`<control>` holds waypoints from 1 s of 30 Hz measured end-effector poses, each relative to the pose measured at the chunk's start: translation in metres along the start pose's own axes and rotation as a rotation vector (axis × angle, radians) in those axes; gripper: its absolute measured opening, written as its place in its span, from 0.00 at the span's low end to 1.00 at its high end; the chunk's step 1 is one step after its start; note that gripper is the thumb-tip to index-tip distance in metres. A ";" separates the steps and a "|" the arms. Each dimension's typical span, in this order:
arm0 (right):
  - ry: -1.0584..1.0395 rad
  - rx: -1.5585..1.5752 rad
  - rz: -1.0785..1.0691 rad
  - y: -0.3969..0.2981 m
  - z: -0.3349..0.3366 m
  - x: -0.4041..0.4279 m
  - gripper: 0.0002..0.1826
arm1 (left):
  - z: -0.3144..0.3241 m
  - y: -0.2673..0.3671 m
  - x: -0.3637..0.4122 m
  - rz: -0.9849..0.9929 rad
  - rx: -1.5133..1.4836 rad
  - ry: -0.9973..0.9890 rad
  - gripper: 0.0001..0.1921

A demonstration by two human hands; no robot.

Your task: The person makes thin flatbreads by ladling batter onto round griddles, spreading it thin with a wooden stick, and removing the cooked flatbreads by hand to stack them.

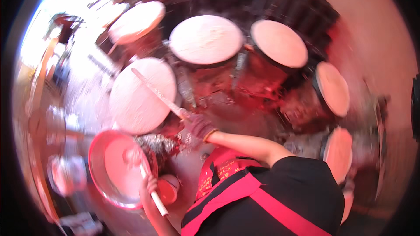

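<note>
My left hand (149, 184) grips the pale handle of a ladle (161, 206). The ladle's bowl is over or in pale batter inside a wide metal basin (93, 167) with a red rim; blur hides whether it dips in. A dark knit glove covers my right hand (198, 125), which holds a long flat wooden spreader (154, 90). This blade lies across a round griddle (137, 111) coated with a pale layer, its far end near the upper edge. I cannot tell whether it touches the coating.
More round griddles with pale tops stand in an arc: one (206, 39) ahead, others (279, 43) (333, 88) to the right and one (137, 23) upper left. A red bucket (167, 190) sits beside the basin. A clear plastic bag (67, 175) lies at left.
</note>
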State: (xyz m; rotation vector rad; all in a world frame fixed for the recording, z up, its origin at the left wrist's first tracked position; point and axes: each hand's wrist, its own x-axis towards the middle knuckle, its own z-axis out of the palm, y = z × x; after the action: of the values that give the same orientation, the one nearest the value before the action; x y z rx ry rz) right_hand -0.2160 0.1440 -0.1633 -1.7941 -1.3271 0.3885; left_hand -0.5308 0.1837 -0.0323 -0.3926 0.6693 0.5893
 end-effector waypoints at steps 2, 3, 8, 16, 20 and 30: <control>-0.288 -0.072 0.069 -0.015 0.026 -0.028 0.16 | -0.005 0.005 0.001 -0.059 -0.045 -0.091 0.06; -0.384 -0.092 0.037 -0.021 0.036 -0.045 0.16 | 0.001 0.006 0.010 -0.090 0.031 -0.055 0.06; -0.126 -0.174 -0.224 -0.018 0.023 -0.108 0.15 | 0.079 -0.036 0.037 -0.137 0.334 -0.149 0.05; 0.462 -1.609 0.172 0.126 -0.254 -0.115 0.13 | 0.157 -0.188 0.118 -0.624 0.367 -0.120 0.14; 0.585 -1.132 0.626 0.170 -0.395 -0.219 0.12 | 0.158 -0.288 0.166 -0.734 0.418 0.084 0.10; 0.721 -0.647 1.610 0.084 -0.461 -0.405 0.24 | 0.201 -0.487 0.271 -0.989 0.843 0.113 0.12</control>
State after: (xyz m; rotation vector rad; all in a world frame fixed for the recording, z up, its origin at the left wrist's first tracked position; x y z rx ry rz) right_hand -0.0099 -0.4285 -0.0477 -2.8138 0.7973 0.0463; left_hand 0.0357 0.0158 0.0037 0.0701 0.6771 -0.6600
